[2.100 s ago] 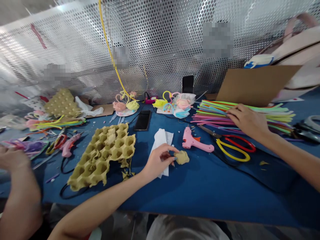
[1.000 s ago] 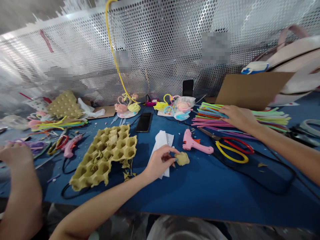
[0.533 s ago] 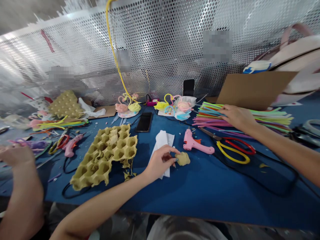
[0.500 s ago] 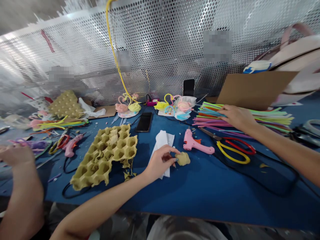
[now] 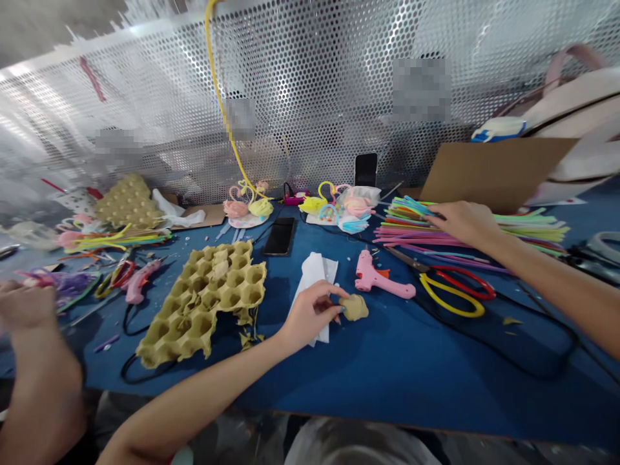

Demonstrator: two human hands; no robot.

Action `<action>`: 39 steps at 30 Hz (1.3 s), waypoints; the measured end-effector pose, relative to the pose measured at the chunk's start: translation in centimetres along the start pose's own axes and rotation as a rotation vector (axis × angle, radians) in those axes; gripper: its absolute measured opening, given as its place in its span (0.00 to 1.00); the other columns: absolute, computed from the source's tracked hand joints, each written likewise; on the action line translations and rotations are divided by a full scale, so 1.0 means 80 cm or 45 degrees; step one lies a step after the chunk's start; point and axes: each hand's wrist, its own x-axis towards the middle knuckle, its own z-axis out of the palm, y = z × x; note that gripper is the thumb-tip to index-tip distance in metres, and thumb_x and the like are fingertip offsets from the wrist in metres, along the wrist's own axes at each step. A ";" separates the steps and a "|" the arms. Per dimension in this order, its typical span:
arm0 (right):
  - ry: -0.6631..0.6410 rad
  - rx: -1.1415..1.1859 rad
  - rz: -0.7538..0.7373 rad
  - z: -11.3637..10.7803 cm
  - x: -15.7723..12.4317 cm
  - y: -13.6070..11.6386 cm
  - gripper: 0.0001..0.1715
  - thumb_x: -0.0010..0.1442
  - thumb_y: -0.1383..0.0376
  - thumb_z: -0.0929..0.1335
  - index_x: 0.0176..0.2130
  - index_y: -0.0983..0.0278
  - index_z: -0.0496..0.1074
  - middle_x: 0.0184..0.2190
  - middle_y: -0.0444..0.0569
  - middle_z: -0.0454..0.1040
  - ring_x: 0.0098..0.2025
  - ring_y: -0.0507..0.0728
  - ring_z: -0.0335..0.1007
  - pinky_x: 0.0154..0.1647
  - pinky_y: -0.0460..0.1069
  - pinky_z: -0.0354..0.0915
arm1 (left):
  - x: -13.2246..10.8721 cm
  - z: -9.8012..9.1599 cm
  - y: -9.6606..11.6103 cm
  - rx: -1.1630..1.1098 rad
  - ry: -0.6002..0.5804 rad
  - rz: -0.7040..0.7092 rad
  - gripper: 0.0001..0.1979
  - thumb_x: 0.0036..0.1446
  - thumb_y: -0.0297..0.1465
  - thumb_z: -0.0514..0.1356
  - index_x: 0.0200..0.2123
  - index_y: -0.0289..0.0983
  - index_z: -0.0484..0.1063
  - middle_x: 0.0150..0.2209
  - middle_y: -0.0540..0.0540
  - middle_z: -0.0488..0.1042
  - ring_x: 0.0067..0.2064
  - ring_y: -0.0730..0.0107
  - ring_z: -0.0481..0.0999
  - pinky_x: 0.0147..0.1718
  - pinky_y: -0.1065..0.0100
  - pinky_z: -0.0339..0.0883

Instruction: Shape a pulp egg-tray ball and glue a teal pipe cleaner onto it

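Observation:
My left hand [image 5: 314, 311] pinches a small torn piece of egg carton [image 5: 356, 307] between thumb and fingertips, just above the blue table. Beneath that hand lies a folded white tissue [image 5: 317, 268]. My right hand [image 5: 462, 223] reaches over a bundle of coloured pipe cleaners [image 5: 402, 232], its fingers closed at the ends of some blue pipe cleaners [image 5: 415, 205]. A pink glue gun [image 5: 380, 279] rests between my hands. Scissors [image 5: 450, 290] with red and yellow handles lie in front of the bundle.
A torn egg tray [image 5: 198, 307] sits left of my left hand. Behind are a phone [image 5: 279, 236] and fuzzy swan figures [image 5: 248, 208]. A cardboard sheet [image 5: 494, 171] leans behind the pipe cleaners. Black cable [image 5: 484, 358] crosses the right side. Another person's hand [image 5: 26, 307] works at far left.
My right hand has shifted slightly right, and the blue pipe cleaner ends at its fingertips stick up more. My left hand stays still. The other person's hand has moved a little.

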 end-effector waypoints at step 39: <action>-0.135 0.140 -0.095 -0.004 -0.009 0.054 0.26 0.67 0.49 0.64 0.53 0.60 0.78 0.50 0.59 0.81 0.46 0.66 0.74 0.39 0.54 0.59 | 0.012 0.039 0.098 0.914 -0.280 0.603 0.20 0.64 0.33 0.63 0.58 0.47 0.71 0.63 0.42 0.70 0.66 0.50 0.67 0.66 0.48 0.57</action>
